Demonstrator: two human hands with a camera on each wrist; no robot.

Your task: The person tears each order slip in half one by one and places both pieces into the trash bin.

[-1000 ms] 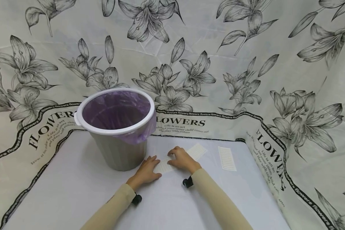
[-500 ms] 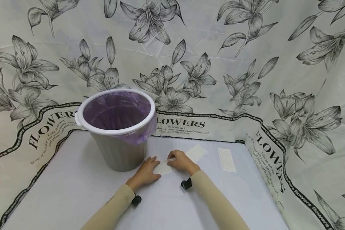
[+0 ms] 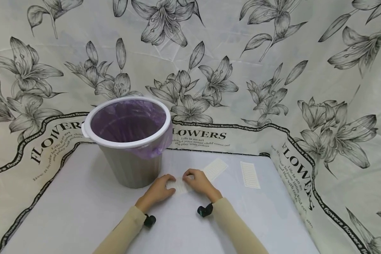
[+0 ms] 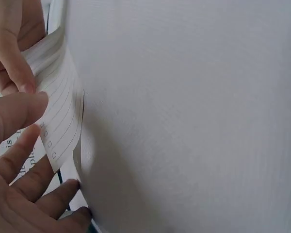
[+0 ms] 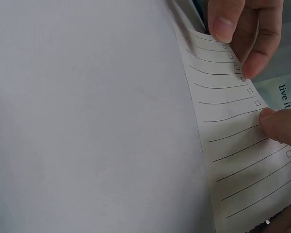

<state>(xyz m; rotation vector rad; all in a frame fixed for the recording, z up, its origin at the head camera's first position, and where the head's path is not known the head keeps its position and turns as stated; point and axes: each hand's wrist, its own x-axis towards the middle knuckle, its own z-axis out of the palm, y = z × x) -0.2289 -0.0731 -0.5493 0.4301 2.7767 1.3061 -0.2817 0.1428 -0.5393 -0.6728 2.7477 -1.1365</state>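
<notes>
A small off-white lined checklist sheet, with checkboxes along one edge, lies between the two hands. My right hand pinches its right part; in the right wrist view the thumb lies on top and fingers show beneath. In that view the sheet bends up from the table, one end ragged. At its other end is my left hand, thumb and fingers spread apart around the edge. In the left wrist view the left thumb overlaps the sheet, and the fingers reach past its corner.
A grey trash bin with a white rim and purple liner stands behind the left hand. Another lined sheet lies just beyond the right hand, and one more farther right. Flower-printed cloth hangs behind the white table.
My left hand has shifted slightly left, opening its thumb and fingers off the sheet. My right fingers have moved a little left and now pinch the sheet.
</notes>
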